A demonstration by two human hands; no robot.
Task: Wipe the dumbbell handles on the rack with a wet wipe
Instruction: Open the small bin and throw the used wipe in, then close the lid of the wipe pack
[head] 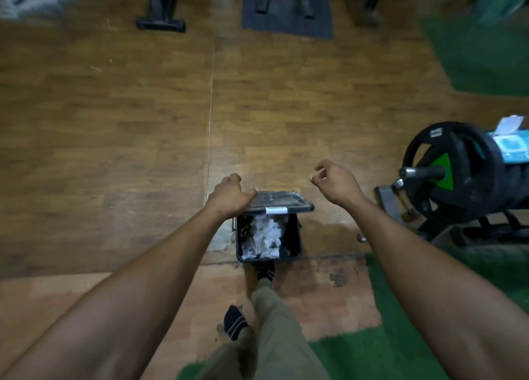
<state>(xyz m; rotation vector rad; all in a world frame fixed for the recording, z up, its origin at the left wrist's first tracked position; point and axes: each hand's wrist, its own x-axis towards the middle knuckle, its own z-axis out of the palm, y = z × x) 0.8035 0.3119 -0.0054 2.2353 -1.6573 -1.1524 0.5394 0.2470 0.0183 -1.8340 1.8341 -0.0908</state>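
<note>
A black pedal bin (294,245) stands on the floor straight below me, its lid (282,200) tipped up. Crumpled white wipes (264,238) lie inside it. My left hand (230,195) hovers at the lid's left corner with its fingers curled in; nothing shows in it. My right hand (335,182) hangs in the air to the right of the bin, thumb and fingers loosely curled with a gap between them, holding nothing. A blue and white pack of wet wipes (512,145) lies on top of the weight plates at the right edge. No dumbbell rack is in view.
My foot in a dark sock (266,272) sits at the bin's front edge. A stack of black weight plates on a bar (446,173) stands at the right. Green mats (483,56) lie right and near. Machine legs (160,21) stand across the wooden floor.
</note>
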